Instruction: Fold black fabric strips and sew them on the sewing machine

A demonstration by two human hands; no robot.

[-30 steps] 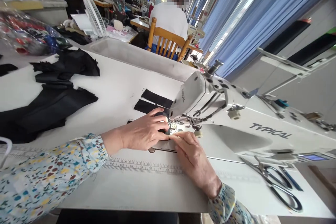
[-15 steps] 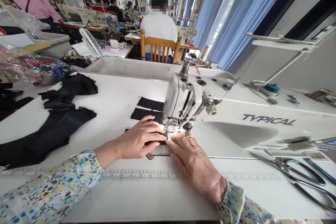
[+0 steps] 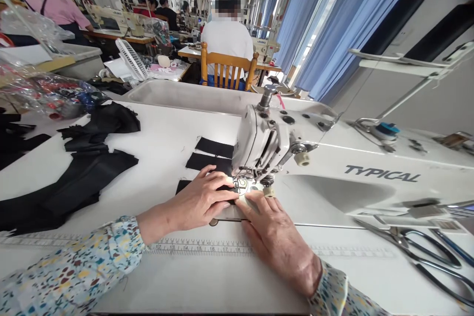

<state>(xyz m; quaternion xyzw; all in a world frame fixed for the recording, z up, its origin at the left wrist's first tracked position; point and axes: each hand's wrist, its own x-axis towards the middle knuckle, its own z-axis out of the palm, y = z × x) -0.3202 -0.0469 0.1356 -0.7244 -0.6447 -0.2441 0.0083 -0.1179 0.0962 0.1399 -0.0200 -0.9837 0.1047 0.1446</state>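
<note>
My left hand (image 3: pixel 202 198) lies over a black fabric piece (image 3: pixel 183 186), its fingers stretched toward the presser foot (image 3: pixel 237 182) of a white sewing machine (image 3: pixel 255 143). Thumb and fingers are a little apart on the cloth, whose right part is mostly hidden beneath them. On the machine bed, my right hand (image 3: pixel 279 237) rests with fingers extended, its index fingertip at the cloth's right end near the foot. Two more black strips, an upper one (image 3: pixel 215 147) and a lower one (image 3: pixel 206 161), lie beyond my left hand, running in behind the machine head.
Larger black fabric pieces (image 3: pixel 70 187) spread across the left of the table. Scissors (image 3: pixel 414 252) lie at right, and a printed ruler (image 3: pixel 200 248) crosses the front. Thread cones (image 3: pixel 396 22) stand above the machine. Ahead, a person (image 3: pixel 227 34) sits on a wooden chair (image 3: pixel 229 61).
The whole view has shifted slightly. More of the black piece shows left of my left hand. Both hands keep nearly the same place by the presser foot.
</note>
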